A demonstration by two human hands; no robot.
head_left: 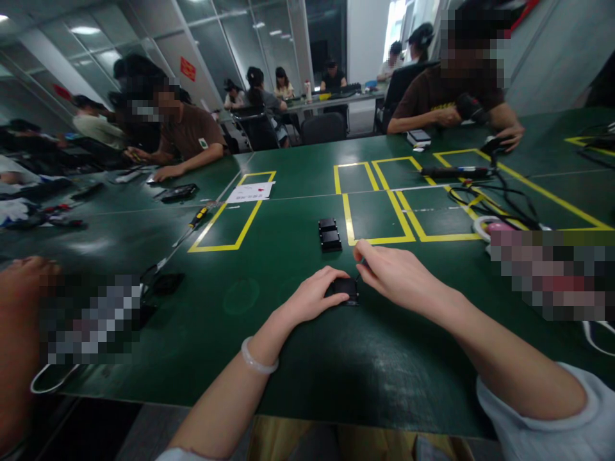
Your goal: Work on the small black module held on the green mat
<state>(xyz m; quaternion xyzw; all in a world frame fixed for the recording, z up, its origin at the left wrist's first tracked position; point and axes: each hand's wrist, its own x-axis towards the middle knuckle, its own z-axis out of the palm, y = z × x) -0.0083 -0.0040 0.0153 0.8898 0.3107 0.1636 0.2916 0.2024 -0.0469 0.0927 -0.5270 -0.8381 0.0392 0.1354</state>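
Note:
A small black part [346, 291] lies flat on the green table, with my left hand [317, 293] gripping it between thumb and fingers. On the right side of that part, my right hand [384, 272] is closed in a pinch, its fingertips near the upper right corner. A thin dark thing seems to run down from the pinch to the part, too small to make out. Just beyond my hands rests a black block with two raised squares [329, 235], touched by neither hand.
Yellow tape rectangles [379, 241] mark the green table [288, 358]. A yellow screwdriver [198, 218] and a paper sheet [250, 192] lie left. Black cables [500, 205] and a tape roll [482, 228] lie right. People sit across; another person's arm is at far left.

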